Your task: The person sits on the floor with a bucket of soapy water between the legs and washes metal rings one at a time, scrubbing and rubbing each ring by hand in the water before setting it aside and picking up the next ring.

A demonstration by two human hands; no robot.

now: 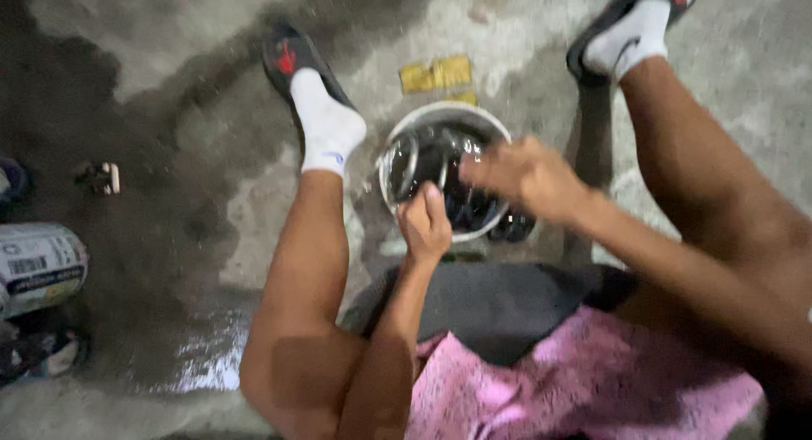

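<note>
Washing was under way: left hand [425, 227] gripped the white bucket [397, 135] rim, fist closed; right hand [526, 176], blurred, grip indeterminate, hovered above dark water at frame centre. Next move probably required dipping in.

Dim, flat light from above, motion blur smearing both hands, glare on the water in the round white bucket [499, 129], sheen on the wet grey concrete floor [207, 360], corners dark.
</note>
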